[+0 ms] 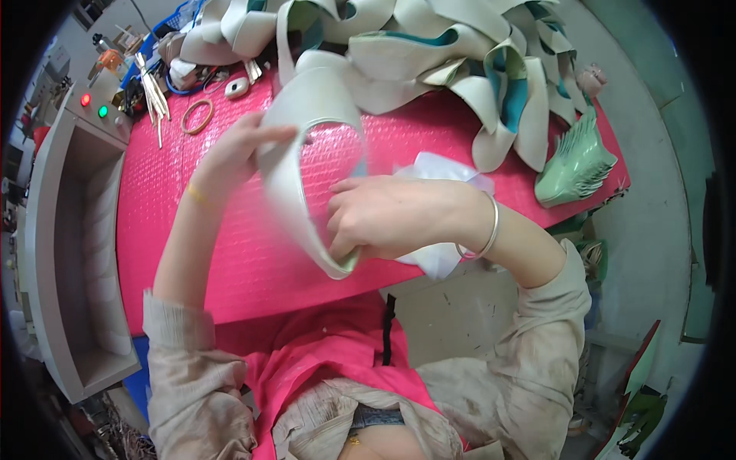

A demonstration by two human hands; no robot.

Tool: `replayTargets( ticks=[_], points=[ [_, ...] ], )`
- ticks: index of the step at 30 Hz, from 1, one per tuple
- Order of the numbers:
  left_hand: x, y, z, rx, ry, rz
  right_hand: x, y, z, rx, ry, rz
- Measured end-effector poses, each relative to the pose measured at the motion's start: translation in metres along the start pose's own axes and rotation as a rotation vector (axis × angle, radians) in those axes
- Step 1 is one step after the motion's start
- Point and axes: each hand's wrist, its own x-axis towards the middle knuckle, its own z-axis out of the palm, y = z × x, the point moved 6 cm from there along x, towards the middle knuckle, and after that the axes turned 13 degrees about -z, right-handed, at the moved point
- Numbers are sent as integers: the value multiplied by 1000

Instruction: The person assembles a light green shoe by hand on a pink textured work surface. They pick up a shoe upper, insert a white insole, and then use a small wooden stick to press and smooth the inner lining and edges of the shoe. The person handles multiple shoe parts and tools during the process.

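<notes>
A white shoe upper (pixel 285 178) is held up over the pink-covered table, its oval opening facing me and its outline partly blurred. My left hand (pixel 239 152) grips its left edge, with the thumb lying across the white surface. Fingers curled, my right hand (pixel 376 216) pinches the lower end, where a bit of greenish lining shows. Most of the right fingertips are hidden by the hand itself. Beneath my right forearm lies a crumpled, thin white sheet (pixel 437 259), hanging over the near edge of the table.
Across the back of the pink table (pixel 165 230) spreads a heap of white uppers (pixel 406 60) with teal linings. A stack of ruffled green pieces (pixel 573 165) stands at the right corner. At the left are a tan ring (pixel 198 116), pale sticks (pixel 152 92) and a grey open-fronted cabinet (pixel 57 253).
</notes>
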Motion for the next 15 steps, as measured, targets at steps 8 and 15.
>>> replayTargets(
  ticks=[8,15],
  points=[
    [-144,-98,-96,615,1140,401,-104,61,51,-155,640,799],
    [-78,-58,152,1165,34,733,-141,88,82,-14,879,976]
  ],
)
